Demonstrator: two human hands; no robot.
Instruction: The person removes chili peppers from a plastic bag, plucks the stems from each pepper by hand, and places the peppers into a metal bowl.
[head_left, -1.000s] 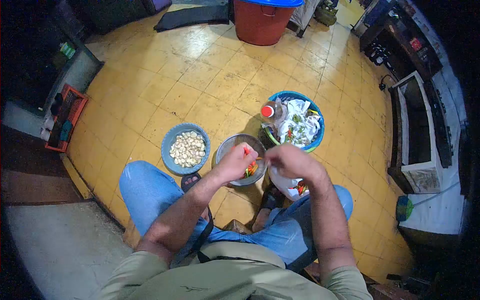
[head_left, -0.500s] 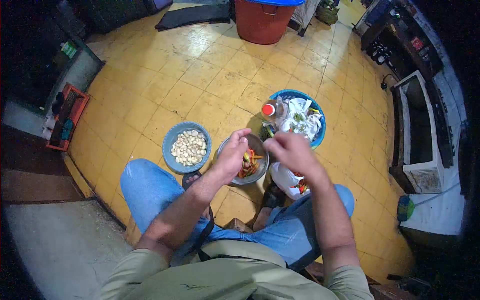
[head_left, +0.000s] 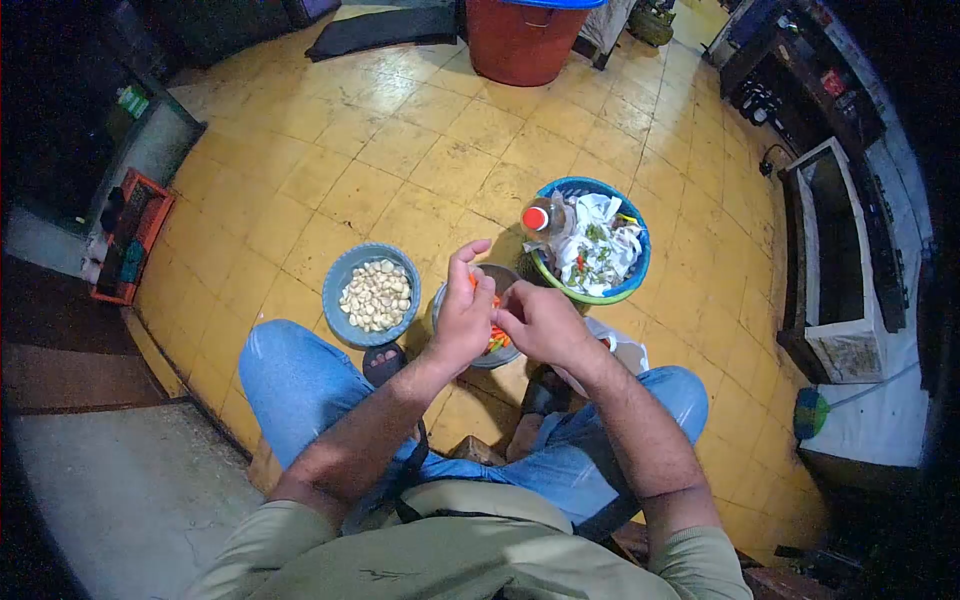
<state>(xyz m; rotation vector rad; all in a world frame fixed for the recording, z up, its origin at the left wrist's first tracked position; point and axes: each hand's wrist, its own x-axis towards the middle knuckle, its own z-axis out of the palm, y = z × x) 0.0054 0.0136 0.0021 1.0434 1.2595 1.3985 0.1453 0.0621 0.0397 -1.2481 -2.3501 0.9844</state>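
Observation:
A grey bowl point(head_left: 492, 360) of red, orange and green chili peppers point(head_left: 498, 341) sits on the floor between my feet, partly covered by my hands. My left hand point(head_left: 466, 322) is curled above it, a bit of red-orange chili showing at its fingers. Close against it, my right hand point(head_left: 545, 325) has thumb and fingers pinched together at the left fingertips; what they pinch is hidden. A white plastic bag point(head_left: 628, 352) lies under my right forearm. Left of the bowl stands a blue-grey basin point(head_left: 334, 318) of pale peeled cloves point(head_left: 376, 296), like garlic.
A blue and green basket point(head_left: 645, 262) holds white plastic, green stem bits and a red-capped bottle point(head_left: 537, 219). Farther off stand a large red-brown tub point(head_left: 520, 45) and an orange crate point(head_left: 150, 225). A white-framed cabinet point(head_left: 850, 340) is on the right. Yellow tiles cover the floor.
My right hand has moved left and down from over the basket's near edge to meet my left hand. My left hand stays nearly in place, above the bowl.

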